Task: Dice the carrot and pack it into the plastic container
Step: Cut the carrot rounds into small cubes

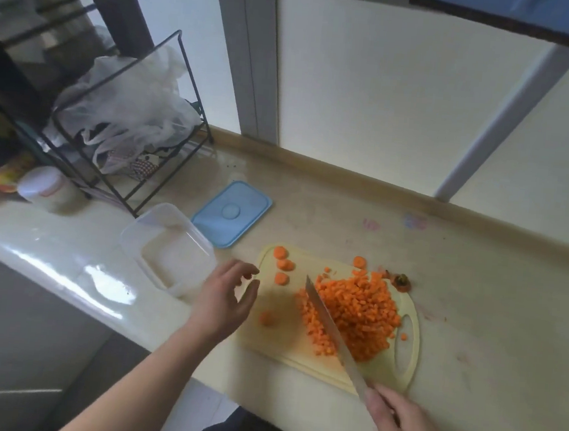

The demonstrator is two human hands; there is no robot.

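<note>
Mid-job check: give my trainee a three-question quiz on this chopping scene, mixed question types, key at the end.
1. True or false: the container already holds diced carrot.
2. Which hand grips the knife?
A. left hand
B. right hand
C. neither
3. Fill in: the blue lid lies on the counter, ______ the container.

Key:
1. False; it is empty, and the dice sit piled on the board.
2. B; the left hand hovers open over the board's left edge.
3. Beside; it is off, just behind and right of the container.
</note>
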